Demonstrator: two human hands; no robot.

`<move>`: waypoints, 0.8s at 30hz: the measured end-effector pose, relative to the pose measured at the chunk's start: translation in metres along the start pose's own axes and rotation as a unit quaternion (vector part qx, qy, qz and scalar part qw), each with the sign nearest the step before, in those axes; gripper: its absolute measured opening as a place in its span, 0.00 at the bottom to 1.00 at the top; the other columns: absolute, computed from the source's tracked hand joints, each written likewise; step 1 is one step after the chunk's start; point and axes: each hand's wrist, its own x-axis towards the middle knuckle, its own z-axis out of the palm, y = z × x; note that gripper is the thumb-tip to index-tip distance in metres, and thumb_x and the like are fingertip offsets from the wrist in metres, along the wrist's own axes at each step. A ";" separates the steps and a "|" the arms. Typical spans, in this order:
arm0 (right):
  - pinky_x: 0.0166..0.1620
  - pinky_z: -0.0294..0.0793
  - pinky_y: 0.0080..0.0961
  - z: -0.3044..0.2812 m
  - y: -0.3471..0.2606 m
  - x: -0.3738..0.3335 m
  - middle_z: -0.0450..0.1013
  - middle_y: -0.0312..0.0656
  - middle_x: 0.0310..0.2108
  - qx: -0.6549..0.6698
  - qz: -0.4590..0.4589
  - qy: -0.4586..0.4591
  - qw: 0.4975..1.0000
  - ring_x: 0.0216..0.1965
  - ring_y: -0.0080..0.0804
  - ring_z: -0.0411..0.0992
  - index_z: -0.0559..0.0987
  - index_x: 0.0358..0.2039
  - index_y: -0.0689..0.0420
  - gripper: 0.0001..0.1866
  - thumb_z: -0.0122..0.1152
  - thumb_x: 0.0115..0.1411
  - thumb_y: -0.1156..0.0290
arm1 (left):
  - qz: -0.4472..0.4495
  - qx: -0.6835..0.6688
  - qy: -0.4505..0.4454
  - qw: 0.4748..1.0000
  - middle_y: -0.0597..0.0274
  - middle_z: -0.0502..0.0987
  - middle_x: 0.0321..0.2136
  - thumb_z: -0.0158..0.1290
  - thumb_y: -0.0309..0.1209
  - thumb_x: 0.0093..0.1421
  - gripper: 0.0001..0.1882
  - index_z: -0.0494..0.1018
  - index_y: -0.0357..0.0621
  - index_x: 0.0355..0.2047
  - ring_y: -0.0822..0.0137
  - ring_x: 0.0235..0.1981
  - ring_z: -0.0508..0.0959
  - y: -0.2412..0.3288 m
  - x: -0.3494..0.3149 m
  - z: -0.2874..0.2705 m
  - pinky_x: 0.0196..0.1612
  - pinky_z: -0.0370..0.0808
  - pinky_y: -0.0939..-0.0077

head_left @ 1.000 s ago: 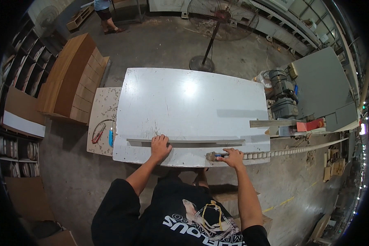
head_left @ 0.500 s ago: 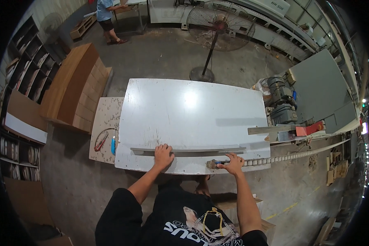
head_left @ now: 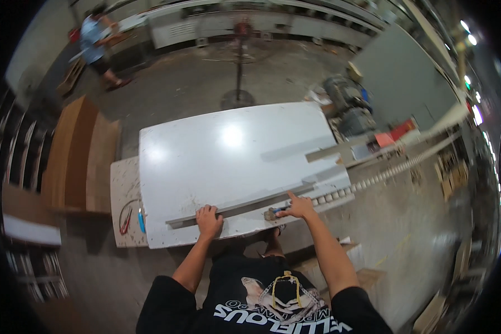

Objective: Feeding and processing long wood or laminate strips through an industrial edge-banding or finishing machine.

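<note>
Hands are pressed onto a long grey strip (head_left: 245, 205) lying along the near edge of a white panel (head_left: 234, 156): left hand (head_left: 209, 221) flat on it, right hand (head_left: 298, 207) spread, beside a small tool (head_left: 271, 213). Uneven pressure could skew the strip.

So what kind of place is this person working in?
Likely a woodworking or panel workshop: a large white rectangular panel on the bench, stacked brown wooden boards at left, and a grey motor-driven machine on the bare concrete floor.
</note>
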 end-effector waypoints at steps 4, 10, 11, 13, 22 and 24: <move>0.61 0.70 0.47 -0.019 -0.012 -0.002 0.79 0.57 0.55 -0.014 -0.014 -0.042 0.999 0.56 0.51 0.78 0.52 0.77 0.53 0.82 0.63 0.30 0.11 | -0.003 0.017 0.011 1.000 0.54 0.76 0.39 0.61 0.36 0.50 0.16 0.79 0.45 0.39 0.50 0.47 0.74 -0.006 -0.002 0.004 0.56 0.67 0.53; 0.62 0.66 0.48 -0.016 -0.004 -0.011 0.79 0.56 0.55 0.002 -0.013 -0.015 1.000 0.56 0.51 0.78 0.52 0.77 0.54 0.82 0.62 0.30 0.11 | 0.023 0.032 -0.009 0.999 0.53 0.75 0.40 0.61 0.36 0.51 0.16 0.79 0.44 0.40 0.49 0.47 0.73 -0.005 0.000 0.013 0.56 0.66 0.52; 0.63 0.65 0.53 -0.016 -0.005 -0.012 0.79 0.57 0.54 0.002 -0.030 0.001 1.000 0.54 0.52 0.79 0.52 0.77 0.54 0.81 0.63 0.31 0.11 | 0.017 0.038 -0.012 0.999 0.53 0.75 0.41 0.61 0.36 0.51 0.16 0.79 0.44 0.40 0.49 0.47 0.73 -0.005 -0.001 0.013 0.56 0.66 0.52; 0.64 0.63 0.53 -0.015 -0.007 -0.014 0.79 0.54 0.56 0.011 -0.021 -0.004 1.000 0.56 0.51 0.78 0.53 0.77 0.54 0.81 0.63 0.31 0.12 | 0.021 0.046 -0.024 0.998 0.52 0.75 0.42 0.62 0.36 0.51 0.17 0.79 0.44 0.41 0.49 0.47 0.73 -0.007 -0.003 0.013 0.56 0.66 0.52; 0.63 0.62 0.43 -0.011 -0.006 -0.008 0.76 0.48 0.61 0.020 -0.017 0.006 1.000 0.61 0.45 0.73 0.62 0.74 0.51 0.77 0.63 0.30 0.12 | 0.013 0.072 -0.032 0.997 0.53 0.76 0.44 0.62 0.37 0.52 0.20 0.79 0.44 0.44 0.48 0.49 0.74 -0.008 -0.003 0.017 0.58 0.66 0.51; 0.65 0.59 0.44 -0.007 -0.003 -0.005 0.76 0.48 0.60 0.025 -0.018 0.022 0.999 0.61 0.45 0.73 0.63 0.74 0.51 0.76 0.64 0.30 0.12 | 0.013 0.081 -0.034 0.996 0.53 0.77 0.45 0.62 0.38 0.52 0.20 0.79 0.45 0.45 0.48 0.49 0.74 -0.005 0.000 0.016 0.59 0.66 0.52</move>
